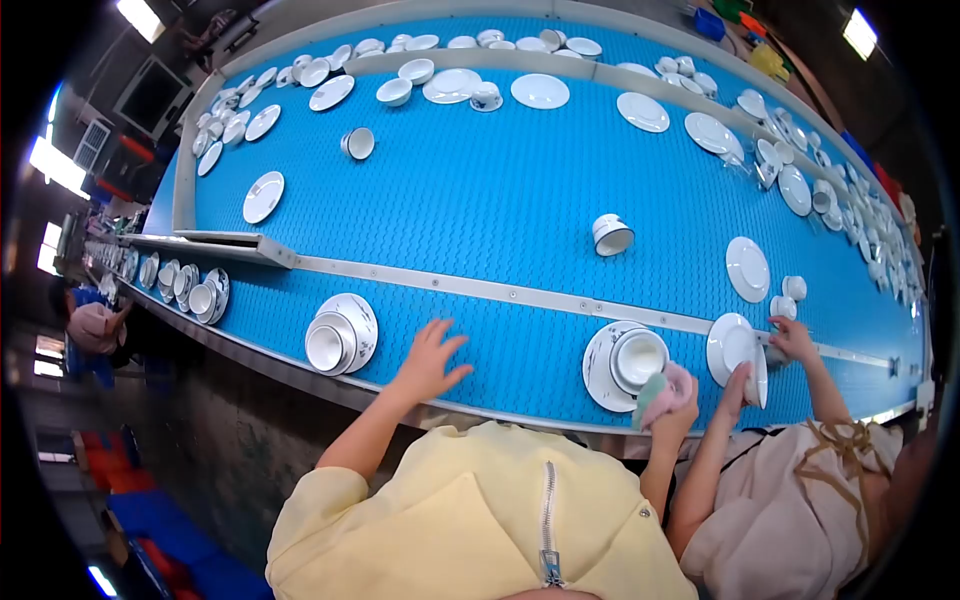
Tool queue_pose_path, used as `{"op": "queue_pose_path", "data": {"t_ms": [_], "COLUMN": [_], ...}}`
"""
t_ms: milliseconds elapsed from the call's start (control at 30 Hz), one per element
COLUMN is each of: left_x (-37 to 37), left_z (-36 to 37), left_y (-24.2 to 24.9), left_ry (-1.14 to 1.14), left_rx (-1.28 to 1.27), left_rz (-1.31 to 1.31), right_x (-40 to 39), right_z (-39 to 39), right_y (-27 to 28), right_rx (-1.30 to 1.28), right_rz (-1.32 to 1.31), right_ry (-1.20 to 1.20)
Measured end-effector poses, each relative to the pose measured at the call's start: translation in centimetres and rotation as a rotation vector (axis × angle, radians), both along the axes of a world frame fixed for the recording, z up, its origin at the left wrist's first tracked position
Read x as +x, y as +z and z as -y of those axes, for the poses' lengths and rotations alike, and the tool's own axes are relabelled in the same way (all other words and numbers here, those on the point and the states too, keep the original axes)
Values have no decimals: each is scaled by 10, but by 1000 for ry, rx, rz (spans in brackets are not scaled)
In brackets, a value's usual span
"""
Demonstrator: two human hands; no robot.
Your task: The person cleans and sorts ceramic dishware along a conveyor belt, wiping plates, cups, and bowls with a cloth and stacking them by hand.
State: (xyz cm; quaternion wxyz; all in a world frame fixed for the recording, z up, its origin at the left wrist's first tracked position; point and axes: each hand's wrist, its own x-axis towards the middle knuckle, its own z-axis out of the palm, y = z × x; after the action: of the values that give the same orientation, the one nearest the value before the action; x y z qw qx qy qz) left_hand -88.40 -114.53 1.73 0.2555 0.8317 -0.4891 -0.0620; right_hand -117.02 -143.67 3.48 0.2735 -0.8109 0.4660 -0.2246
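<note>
My left hand [428, 362] hovers over the blue belt with its fingers spread, holding nothing. To its left, white bowls [328, 347] sit nested on a patterned plate [367, 324]. My right hand [680, 408] grips a pink and green cloth [661, 396]. That cloth overlaps the edge of another stack, where a white bowl [642, 358] rests on a patterned plate [599, 372].
Beside me on the right, a co-worker's hands hold white plates [735, 347]. A metal rail [480, 291] divides the blue conveyor [450, 190], whose far part carries scattered cups, bowls and plates. Further stacks [207, 297] stand leftward, near another person [92, 325].
</note>
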Motion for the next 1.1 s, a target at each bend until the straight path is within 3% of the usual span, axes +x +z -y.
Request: {"op": "queue_pose_path", "data": {"t_ms": [200,267,433,567,1100], "left_x": [-32,-32,-53,-69,-135], "left_z": [-36,-47,-15,4,73], "left_y": [0,-7,-21,-26,-17], "left_ry": [81,202,249,305,274], "left_rx": [45,31,-46,-104,-198], "left_rz": [178,266,315,358,276], "right_x": [-44,-54,-73,-103,-167], "right_z": [2,0,15,37,109], "right_y": [-34,-43,-48,-81,-55], "right_rx": [-312,-369,-439,-427,-445], "right_rz": [125,171,236,195,265], "right_ry": [199,238,236,250,161]}}
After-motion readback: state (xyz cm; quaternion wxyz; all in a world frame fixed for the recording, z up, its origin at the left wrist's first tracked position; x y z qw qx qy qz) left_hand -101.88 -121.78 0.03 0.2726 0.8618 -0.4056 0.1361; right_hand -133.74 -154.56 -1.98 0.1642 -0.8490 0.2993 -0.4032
